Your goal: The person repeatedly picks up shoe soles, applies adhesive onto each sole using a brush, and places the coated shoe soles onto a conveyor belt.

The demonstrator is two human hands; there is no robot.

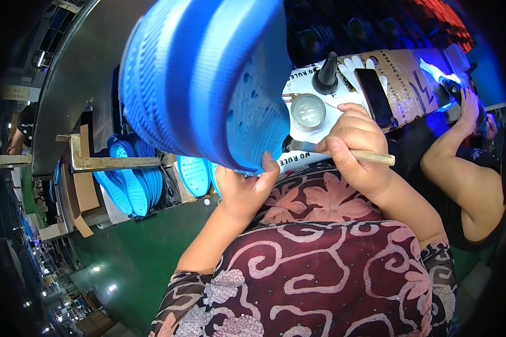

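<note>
Large blue ribbed rubber shoe sole [202,78], nearest the lens, held up tilted; left hand [243,188] closed on its lower edge, thumb over the rim. Right hand [351,147], just right of the sole, fingers closed round a wooden-handled brush [343,151] whose bristles meet the sole's edge. Beyond the sole: desk [402,84] with a round glass jar [307,112], black cone nozzle [326,74], dark phone [374,96]. Left of the sole: stacked blue soles [132,180]. Far right: another person's arm [461,163].
</note>
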